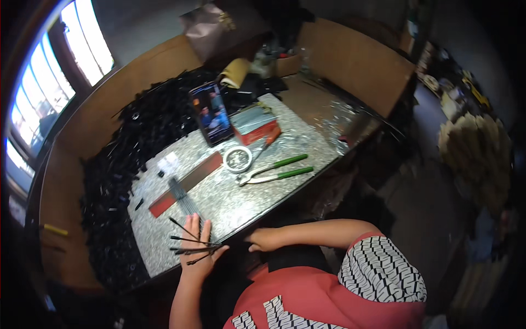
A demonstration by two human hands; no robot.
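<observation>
Several thin black rods with thicker dark tips (183, 250) fan across my left hand (198, 247) at the table's near edge. They draw together by its thumb, and its fingers stretch forward. Just beyond the fingertips, a bundle of thin grey rods (183, 196) rests across a red-edged flat bar (193, 182). My right hand (264, 239) is low in front of the table edge, fingers curled in; what they hold, if anything, is hidden. Green-handled pincers (276, 169) lie to the right on the speckled slab (230, 205), beside a white ring-shaped roll or dish (238, 159).
A phone (211, 114) stands upright against a red and grey block (255, 125), near an orange-handled tool (272, 135). Heaped small black pieces (109, 186) cover the table's left and back, inside a curved wooden wall (60, 181). A brown bag (219, 30) stands behind.
</observation>
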